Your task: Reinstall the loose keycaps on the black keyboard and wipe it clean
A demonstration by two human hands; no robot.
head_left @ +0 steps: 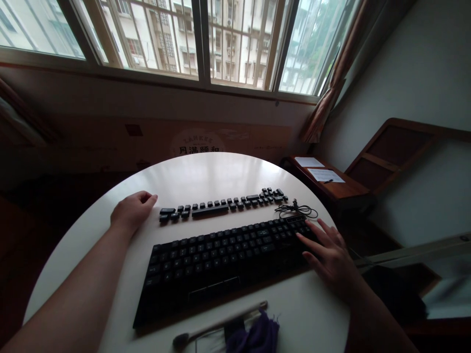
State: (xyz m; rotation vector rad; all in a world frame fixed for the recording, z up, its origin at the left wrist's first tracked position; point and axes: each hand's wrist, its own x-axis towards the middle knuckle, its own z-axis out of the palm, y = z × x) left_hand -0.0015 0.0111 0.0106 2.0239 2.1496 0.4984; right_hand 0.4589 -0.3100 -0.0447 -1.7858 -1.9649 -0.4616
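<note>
A black keyboard [221, 250] lies at a slant on the round white table [88, 235]; its lower rows show no keycaps. Behind it, loose black keycaps [253, 202] stand in rows, a long space bar [210, 211] among them. My left hand [133, 212] rests on the table left of these rows, fingers curled in a fist, and I see nothing in it. Spread over the keyboard's right end, my right hand [329, 247] has its fingertips on or just above the number-pad keys. The coiled cable [296, 210] lies just beyond that end.
Near the front edge are a brush [221, 323] and a purple cloth [255, 333]. A wooden chair [353, 189] at the right bears papers [326, 175] and a pen [328, 181]. A printed cardboard box [243, 142] stands below the window.
</note>
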